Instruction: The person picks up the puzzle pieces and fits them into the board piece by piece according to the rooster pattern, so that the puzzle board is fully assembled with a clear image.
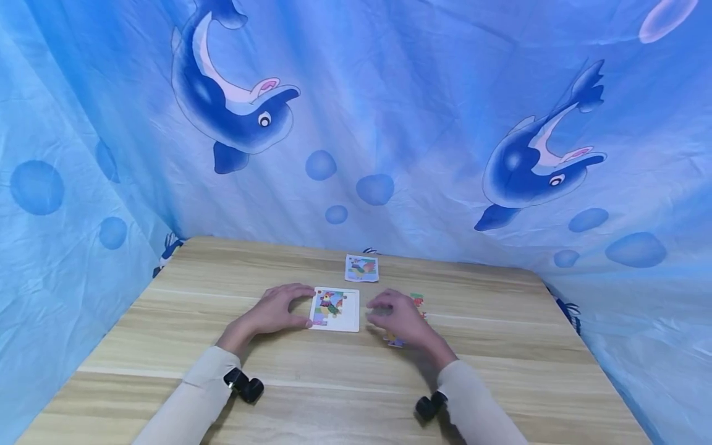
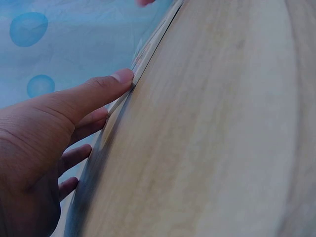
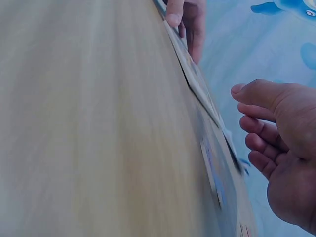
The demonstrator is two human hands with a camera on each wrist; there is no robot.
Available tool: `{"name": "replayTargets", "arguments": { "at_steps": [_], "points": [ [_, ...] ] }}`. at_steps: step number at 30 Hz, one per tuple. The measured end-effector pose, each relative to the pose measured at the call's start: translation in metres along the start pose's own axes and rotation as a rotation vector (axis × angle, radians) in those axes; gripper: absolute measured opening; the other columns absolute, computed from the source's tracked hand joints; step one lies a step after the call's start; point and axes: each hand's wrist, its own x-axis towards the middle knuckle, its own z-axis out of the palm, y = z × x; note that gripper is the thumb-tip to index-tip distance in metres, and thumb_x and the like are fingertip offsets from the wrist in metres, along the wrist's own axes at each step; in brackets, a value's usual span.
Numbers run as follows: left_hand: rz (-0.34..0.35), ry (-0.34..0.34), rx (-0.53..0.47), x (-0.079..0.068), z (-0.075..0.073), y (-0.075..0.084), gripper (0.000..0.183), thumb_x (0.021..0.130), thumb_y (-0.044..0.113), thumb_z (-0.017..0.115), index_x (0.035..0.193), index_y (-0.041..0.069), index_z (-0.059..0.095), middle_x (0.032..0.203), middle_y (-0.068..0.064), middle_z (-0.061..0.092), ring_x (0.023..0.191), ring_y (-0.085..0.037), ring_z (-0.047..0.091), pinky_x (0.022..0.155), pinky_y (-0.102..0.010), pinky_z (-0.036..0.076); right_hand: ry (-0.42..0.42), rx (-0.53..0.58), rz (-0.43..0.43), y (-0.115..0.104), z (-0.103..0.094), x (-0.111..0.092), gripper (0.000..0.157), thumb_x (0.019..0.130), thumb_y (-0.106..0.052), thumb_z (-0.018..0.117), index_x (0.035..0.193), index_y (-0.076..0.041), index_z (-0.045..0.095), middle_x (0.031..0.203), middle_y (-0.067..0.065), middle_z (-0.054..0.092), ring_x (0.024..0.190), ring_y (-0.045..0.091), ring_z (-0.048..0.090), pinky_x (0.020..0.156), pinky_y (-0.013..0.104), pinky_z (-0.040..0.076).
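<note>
A white jigsaw puzzle board (image 1: 349,318) lies on the table with a partly assembled bird picture (image 1: 330,304) on its left side. My left hand (image 1: 276,311) holds the board's left side, thumb at the near corner and a fingertip at the far corner. The left wrist view shows the thumb (image 2: 106,91) against the board's edge. My right hand (image 1: 402,318) hovers right of the board, its fingers loosely bent with nothing visible between them. Beneath and beside it lie loose puzzle pieces (image 1: 395,341), partly hidden by the hand; one piece (image 3: 212,170) shows in the right wrist view.
A picture card (image 1: 361,269) with a similar bird design lies beyond the board. The wooden table (image 1: 311,395) ends at a blue dolphin-printed curtain (image 1: 411,123) behind and at both sides.
</note>
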Motion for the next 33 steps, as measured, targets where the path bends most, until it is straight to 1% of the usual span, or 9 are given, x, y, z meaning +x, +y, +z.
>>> {"name": "replayTargets", "arguments": {
  "at_steps": [3, 5, 8, 11, 13, 16, 20, 25, 33],
  "points": [
    [0.003, 0.005, 0.004, -0.001, -0.001, 0.001, 0.075, 0.083, 0.045, 0.083, 0.146, 0.015, 0.059, 0.155, -0.012, 0.054, 0.147, -0.039, 0.044, 0.119, -0.067, 0.028, 0.024, -0.027, 0.006, 0.009, -0.012, -0.019, 0.021, 0.088, -0.021, 0.082, 0.107, -0.014, 0.080, 0.108, -0.006, 0.072, 0.107, 0.017, 0.066, 0.094, 0.036, 0.056],
    [0.002, 0.005, 0.004, -0.001, -0.001, 0.001, 0.075, 0.083, 0.046, 0.083, 0.146, 0.014, 0.059, 0.155, -0.012, 0.054, 0.147, -0.040, 0.044, 0.119, -0.067, 0.028, 0.041, -0.049, 0.010, 0.016, -0.018, -0.032, 0.021, 0.086, -0.019, 0.083, 0.106, -0.015, 0.080, 0.108, -0.005, 0.073, 0.111, 0.022, 0.067, 0.097, 0.039, 0.056],
    [-0.004, 0.002, 0.000, -0.001, -0.001, 0.000, 0.074, 0.082, 0.046, 0.083, 0.146, 0.015, 0.059, 0.155, -0.012, 0.053, 0.148, -0.039, 0.044, 0.119, -0.067, 0.028, 0.051, -0.060, 0.042, 0.024, -0.025, -0.047, 0.022, 0.084, -0.018, 0.085, 0.106, -0.016, 0.080, 0.108, -0.005, 0.073, 0.112, 0.024, 0.067, 0.097, 0.041, 0.056],
    [0.000, 0.002, 0.005, 0.000, 0.001, -0.001, 0.074, 0.082, 0.046, 0.083, 0.145, 0.014, 0.059, 0.155, -0.012, 0.054, 0.147, -0.040, 0.044, 0.119, -0.067, 0.029, 0.050, -0.073, 0.059, 0.032, -0.027, -0.058, 0.024, 0.083, -0.023, 0.086, 0.106, -0.018, 0.080, 0.107, -0.007, 0.071, 0.109, 0.020, 0.066, 0.095, 0.035, 0.056],
    [0.002, 0.003, 0.007, 0.000, 0.001, -0.002, 0.074, 0.082, 0.046, 0.083, 0.145, 0.014, 0.059, 0.155, -0.012, 0.054, 0.147, -0.040, 0.044, 0.119, -0.067, 0.028, 0.044, -0.072, 0.054, 0.036, -0.027, -0.063, 0.025, 0.084, -0.026, 0.086, 0.107, -0.019, 0.080, 0.106, -0.008, 0.069, 0.104, 0.014, 0.064, 0.092, 0.030, 0.055],
    [0.000, 0.003, 0.002, 0.000, 0.001, -0.002, 0.074, 0.083, 0.046, 0.082, 0.146, 0.015, 0.059, 0.155, -0.012, 0.053, 0.148, -0.039, 0.044, 0.119, -0.067, 0.028, 0.054, -0.077, 0.027, 0.042, -0.026, -0.066, 0.024, 0.085, -0.028, 0.085, 0.107, -0.021, 0.080, 0.106, -0.008, 0.070, 0.103, 0.013, 0.065, 0.092, 0.028, 0.055],
    [0.004, 0.004, 0.002, 0.000, 0.001, -0.003, 0.074, 0.083, 0.047, 0.082, 0.146, 0.016, 0.059, 0.155, -0.012, 0.053, 0.148, -0.039, 0.044, 0.119, -0.067, 0.028, 0.072, -0.075, 0.011, 0.044, -0.023, -0.067, 0.023, 0.084, -0.024, 0.086, 0.105, -0.021, 0.080, 0.106, -0.008, 0.070, 0.103, 0.013, 0.065, 0.093, 0.029, 0.056],
    [0.004, 0.004, -0.004, 0.000, 0.001, -0.003, 0.074, 0.083, 0.048, 0.082, 0.146, 0.016, 0.059, 0.156, -0.012, 0.053, 0.148, -0.039, 0.043, 0.119, -0.067, 0.028, 0.082, -0.095, -0.003, 0.041, -0.022, -0.066, 0.023, 0.083, -0.019, 0.087, 0.105, -0.018, 0.080, 0.106, -0.007, 0.071, 0.103, 0.014, 0.065, 0.094, 0.030, 0.056],
    [0.008, 0.004, -0.002, -0.001, 0.001, -0.003, 0.073, 0.083, 0.047, 0.082, 0.146, 0.015, 0.059, 0.156, -0.011, 0.053, 0.148, -0.039, 0.043, 0.120, -0.067, 0.027, 0.090, -0.110, -0.017, 0.040, -0.018, -0.064, 0.022, 0.082, -0.016, 0.087, 0.103, -0.015, 0.081, 0.102, -0.007, 0.070, 0.098, 0.012, 0.061, 0.086, 0.027, 0.055]
  ]
}}
